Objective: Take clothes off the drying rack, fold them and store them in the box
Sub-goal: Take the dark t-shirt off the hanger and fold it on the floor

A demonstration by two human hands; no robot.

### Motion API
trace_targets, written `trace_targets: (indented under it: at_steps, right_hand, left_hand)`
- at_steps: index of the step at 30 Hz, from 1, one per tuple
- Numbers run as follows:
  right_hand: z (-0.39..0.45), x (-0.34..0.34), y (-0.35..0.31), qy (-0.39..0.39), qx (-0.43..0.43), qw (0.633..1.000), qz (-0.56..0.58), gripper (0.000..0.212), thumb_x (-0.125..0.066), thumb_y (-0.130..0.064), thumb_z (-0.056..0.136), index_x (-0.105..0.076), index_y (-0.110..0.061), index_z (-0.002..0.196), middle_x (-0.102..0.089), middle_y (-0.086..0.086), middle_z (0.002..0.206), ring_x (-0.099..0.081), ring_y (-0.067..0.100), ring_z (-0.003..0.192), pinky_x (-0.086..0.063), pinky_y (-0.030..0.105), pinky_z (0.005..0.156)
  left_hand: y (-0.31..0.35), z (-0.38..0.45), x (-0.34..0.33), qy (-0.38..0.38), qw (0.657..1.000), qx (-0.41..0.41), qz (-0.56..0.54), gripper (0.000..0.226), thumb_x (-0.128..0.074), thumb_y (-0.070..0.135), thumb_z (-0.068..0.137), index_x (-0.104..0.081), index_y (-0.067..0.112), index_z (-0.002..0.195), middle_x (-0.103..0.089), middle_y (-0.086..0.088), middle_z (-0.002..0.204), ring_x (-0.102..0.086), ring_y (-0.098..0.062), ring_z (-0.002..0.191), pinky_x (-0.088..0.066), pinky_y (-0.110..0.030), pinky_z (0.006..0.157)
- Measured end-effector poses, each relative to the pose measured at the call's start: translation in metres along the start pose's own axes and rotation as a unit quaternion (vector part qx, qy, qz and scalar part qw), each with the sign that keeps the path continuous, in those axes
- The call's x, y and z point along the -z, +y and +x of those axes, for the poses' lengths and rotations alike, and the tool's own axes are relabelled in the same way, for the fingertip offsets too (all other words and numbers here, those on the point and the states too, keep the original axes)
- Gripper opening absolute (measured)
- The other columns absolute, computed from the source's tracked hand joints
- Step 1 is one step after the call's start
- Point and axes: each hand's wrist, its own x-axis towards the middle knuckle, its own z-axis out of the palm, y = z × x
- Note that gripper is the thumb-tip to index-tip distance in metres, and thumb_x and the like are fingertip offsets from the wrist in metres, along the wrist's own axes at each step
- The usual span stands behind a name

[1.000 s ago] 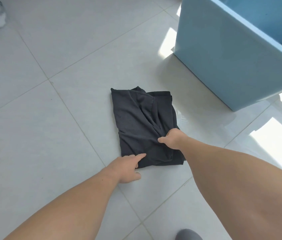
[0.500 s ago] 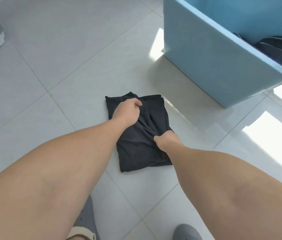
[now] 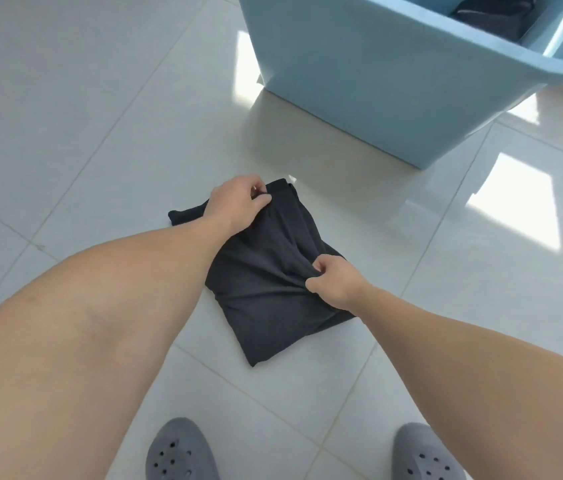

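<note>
While both bare arms are reaching down over the pale tiled floor, a folded dark grey garment is lying flat on the tiles, between the person's feet and the light blue plastic box. The left hand is resting on the garment's far edge, its fingers curled and pinching the cloth at that edge between thumb and fingertips. The right hand is sitting on the near right side of the garment, its fingers bent tightly and gripping a bunched ridge of fabric, from which creases are running across the cloth. The box is standing well apart from the garment, toward the upper right, with bare tile between them; its near corner is pointing toward the person and its rim is curving outward. Inside it, against the far side, another dark folded garment is showing, only partly in view. Bright patches of window light are falling on the floor to the right of the garment and beside the box. Two grey perforated clogs are standing at the bottom edge, the left arm crossing above one of them. No writing or label is showing on the box, the cloth or the shoes.
</note>
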Motion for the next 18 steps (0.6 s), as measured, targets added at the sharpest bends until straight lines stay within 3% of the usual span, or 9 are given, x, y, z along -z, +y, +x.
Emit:
trace_targets:
  at_steps: [3, 6, 9, 13, 18]
  right_hand:
    - [-0.005, -0.004, 0.009, 0.002, -0.037, 0.992, 0.123, 0.017, -0.066, -0.016, 0.081, -0.066, -0.012, 0.098, -0.073, 0.005, 0.094, -0.069, 0.025, 0.087, -0.059, 0.042, 0.084]
    - [-0.01, -0.005, 0.024, -0.054, -0.066, 0.991, 0.108, 0.019, -0.07, -0.024, 0.082, -0.072, -0.013, 0.098, -0.076, 0.001, 0.098, -0.07, 0.025, 0.093, -0.057, 0.035, 0.085]
    - [-0.011, -0.004, 0.036, -0.076, -0.085, 0.989, 0.093, 0.037, -0.079, -0.045, 0.079, -0.077, -0.022, 0.107, -0.079, -0.004, 0.108, -0.074, 0.021, 0.102, -0.059, 0.039, 0.098]
    - [-0.014, -0.002, 0.046, -0.034, -0.081, 0.99, 0.11, 0.045, -0.083, -0.052, 0.082, -0.073, -0.021, 0.113, -0.076, -0.006, 0.11, -0.073, 0.018, 0.103, -0.06, 0.037, 0.093]
    - [-0.021, -0.001, 0.06, 0.011, -0.08, 0.988, 0.13, 0.053, -0.079, -0.05, 0.081, -0.072, 0.0, 0.094, -0.078, 0.011, 0.096, -0.075, 0.031, 0.091, -0.063, 0.042, 0.089]
  left_hand:
    - [0.002, 0.01, 0.003, 0.015, 0.997, -0.007, -0.082, 0.015, -0.056, 0.044, 0.102, -0.057, 0.029, 0.104, -0.062, 0.002, 0.108, -0.059, -0.024, 0.101, -0.048, -0.039, 0.091]
    - [0.002, 0.016, -0.002, -0.005, 0.995, 0.012, -0.102, 0.024, -0.054, 0.053, 0.1, -0.054, 0.029, 0.103, -0.066, 0.0, 0.103, -0.06, -0.027, 0.094, -0.05, -0.039, 0.083]
    - [0.003, 0.024, -0.007, -0.004, 0.996, 0.005, -0.089, 0.031, -0.056, 0.059, 0.098, -0.055, 0.028, 0.1, -0.064, 0.003, 0.098, -0.06, -0.026, 0.091, -0.049, -0.038, 0.079]
    - [0.012, 0.033, -0.014, 0.0, 0.998, -0.013, -0.06, 0.036, -0.049, 0.06, 0.1, -0.051, 0.025, 0.103, -0.064, 0.0, 0.099, -0.06, -0.03, 0.09, -0.05, -0.042, 0.079]
    - [0.02, 0.041, -0.023, -0.01, 0.999, 0.004, -0.052, 0.043, -0.049, 0.06, 0.101, -0.053, 0.018, 0.112, -0.062, 0.001, 0.106, -0.059, -0.029, 0.099, -0.051, -0.044, 0.088]
